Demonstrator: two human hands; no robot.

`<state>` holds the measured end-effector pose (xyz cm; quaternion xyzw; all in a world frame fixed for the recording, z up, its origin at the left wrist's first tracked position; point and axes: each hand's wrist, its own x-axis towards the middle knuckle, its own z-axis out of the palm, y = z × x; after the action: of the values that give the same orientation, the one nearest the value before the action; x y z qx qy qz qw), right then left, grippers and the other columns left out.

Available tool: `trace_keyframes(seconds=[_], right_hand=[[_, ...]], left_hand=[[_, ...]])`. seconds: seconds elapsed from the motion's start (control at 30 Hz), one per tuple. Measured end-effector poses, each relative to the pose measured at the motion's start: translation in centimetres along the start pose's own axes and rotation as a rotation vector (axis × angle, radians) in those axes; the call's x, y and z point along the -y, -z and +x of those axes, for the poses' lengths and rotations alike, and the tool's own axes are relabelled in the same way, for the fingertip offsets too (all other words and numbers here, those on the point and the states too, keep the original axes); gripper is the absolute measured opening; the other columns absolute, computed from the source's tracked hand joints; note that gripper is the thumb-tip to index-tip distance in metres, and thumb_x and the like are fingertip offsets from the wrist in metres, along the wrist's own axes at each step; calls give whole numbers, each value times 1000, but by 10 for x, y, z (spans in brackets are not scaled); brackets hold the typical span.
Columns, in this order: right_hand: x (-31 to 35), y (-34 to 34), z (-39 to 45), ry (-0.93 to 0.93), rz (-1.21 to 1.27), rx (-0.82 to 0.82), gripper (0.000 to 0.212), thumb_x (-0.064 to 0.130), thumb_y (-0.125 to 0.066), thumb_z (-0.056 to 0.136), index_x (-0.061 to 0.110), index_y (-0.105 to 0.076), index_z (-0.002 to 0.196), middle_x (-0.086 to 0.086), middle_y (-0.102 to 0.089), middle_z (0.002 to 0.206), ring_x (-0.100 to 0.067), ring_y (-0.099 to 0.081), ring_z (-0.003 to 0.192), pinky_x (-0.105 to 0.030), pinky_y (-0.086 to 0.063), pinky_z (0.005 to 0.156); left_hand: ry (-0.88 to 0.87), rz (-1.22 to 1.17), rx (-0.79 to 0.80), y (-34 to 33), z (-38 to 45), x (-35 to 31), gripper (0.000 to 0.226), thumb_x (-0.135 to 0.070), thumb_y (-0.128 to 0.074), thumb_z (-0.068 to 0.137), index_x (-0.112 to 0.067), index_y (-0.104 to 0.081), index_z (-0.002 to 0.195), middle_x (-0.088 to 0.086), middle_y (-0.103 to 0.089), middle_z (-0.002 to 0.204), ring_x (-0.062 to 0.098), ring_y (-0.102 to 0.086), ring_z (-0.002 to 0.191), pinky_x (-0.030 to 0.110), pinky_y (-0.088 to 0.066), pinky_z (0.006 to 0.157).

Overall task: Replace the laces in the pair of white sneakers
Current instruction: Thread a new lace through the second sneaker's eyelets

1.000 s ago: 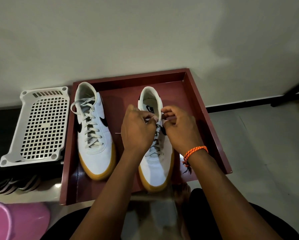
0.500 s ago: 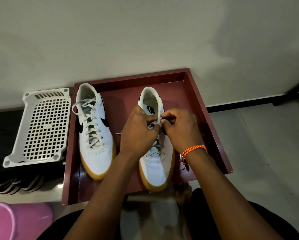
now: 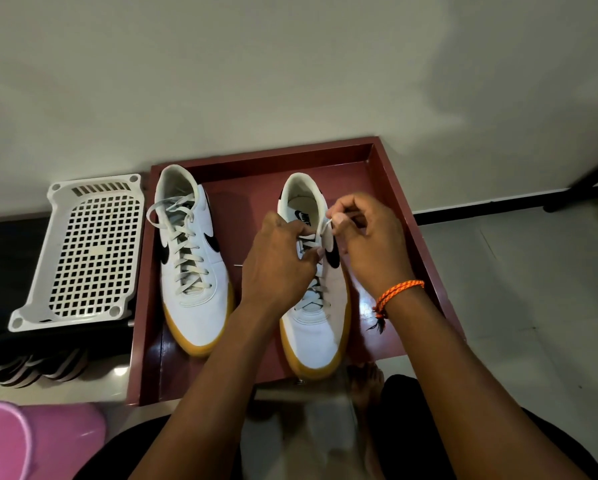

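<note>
A: Two white sneakers stand apart in a dark red tray [image 3: 394, 188] on the floor, seen from the head camera. How far along?

B: Early, I judge. The left sneaker [image 3: 193, 268] sits fully laced, untouched. On the right sneaker [image 3: 316, 327], the right hand [image 3: 366, 233] pinches a lace end [image 3: 327, 225] at the top eyelets; the left hand [image 3: 278, 261] grips the crossings.

Two sneakers stood in a tray [image 3: 391, 188], the laced sneaker [image 3: 191, 271] at 9 o'clock of the other sneaker [image 3: 314, 327]. A basket [image 3: 82, 251] lay at the tray's 9 o'clock, a tub [image 3: 30, 441] at its 7 o'clock.
</note>
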<state>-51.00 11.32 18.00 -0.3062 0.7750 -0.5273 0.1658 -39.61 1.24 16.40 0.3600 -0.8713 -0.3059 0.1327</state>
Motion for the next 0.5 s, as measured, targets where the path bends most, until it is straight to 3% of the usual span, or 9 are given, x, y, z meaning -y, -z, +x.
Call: trace_keyframes(seconds=[0.1, 0.23, 0.33, 0.43, 0.5], right_hand=[[12, 7, 0, 13, 376, 81, 12, 2, -49, 108, 5, -55, 99, -8, -74, 94, -19, -66, 61, -32, -49, 50], [19, 18, 9, 67, 532, -160, 14, -1, -47, 108, 7, -54, 98, -5, -55, 76, -9, -41, 52, -29, -42, 46], [4, 15, 10, 16, 199, -204, 7, 15, -52, 106, 17, -58, 103, 5, -56, 81, -8, -48, 59, -35, -49, 53], [-11, 1, 1, -39, -280, 63, 18, 32, -50, 107, 22, -62, 99, 8, -64, 87, -11, -59, 75, -38, -52, 70], [-12, -10, -6, -75, -377, 181, 19, 31, -50, 108, 21, -61, 97, 5, -64, 87, -15, -61, 78, -37, -50, 69]], left_hand=[[24, -32, -1, 1, 1, 1, 38, -42, -79, 93, -27, -69, 127, -5, -47, 115, 18, -59, 106, 33, -49, 80], [40, -85, -7, 3, 1, 2, 38, -42, -82, 90, -27, -69, 122, -5, -48, 114, 18, -60, 107, 36, -52, 88], [49, -91, -18, 2, 1, 6, 39, -41, -84, 89, -27, -69, 123, -5, -48, 113, 20, -60, 109, 41, -56, 93], [46, -119, -22, 0, 1, 8, 38, -38, -85, 88, -26, -70, 121, -4, -47, 111, 22, -60, 109, 43, -56, 93], [33, -114, -26, -2, 2, 9, 38, -36, -86, 88, -26, -70, 120, -3, -47, 112, 22, -60, 109, 45, -57, 92]])
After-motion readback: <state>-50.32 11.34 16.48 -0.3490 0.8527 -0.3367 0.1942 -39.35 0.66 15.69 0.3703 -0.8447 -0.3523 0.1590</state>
